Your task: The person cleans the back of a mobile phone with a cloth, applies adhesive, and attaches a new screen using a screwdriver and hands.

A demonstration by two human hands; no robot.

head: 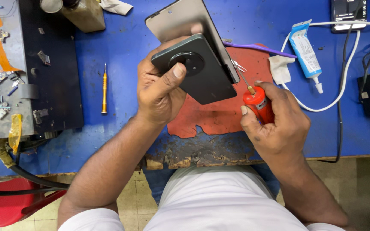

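- Your left hand [159, 92] is clamped on the dark green phone [198, 70], thumb pressed just beside the round camera ring, holding it tilted above the red mat [219, 115]. Keep that thumb planted so the body cannot twist.
- Your right hand [275, 124] is closed around the small red glue bottle [258, 105], its fine needle tip touching the phone's right edge, where the back cover [180, 19] stands lifted away from the body.
- I judge a light, even squeeze best: run the tip along the seam, no blobs.
- Right of the phone lie a purple pry tool [258, 48], a white cloth [279, 68] and a blue-and-white tube [305, 53].
- Left of the phone, on the blue tabletop [116, 55], rests an orange screwdriver [104, 87].
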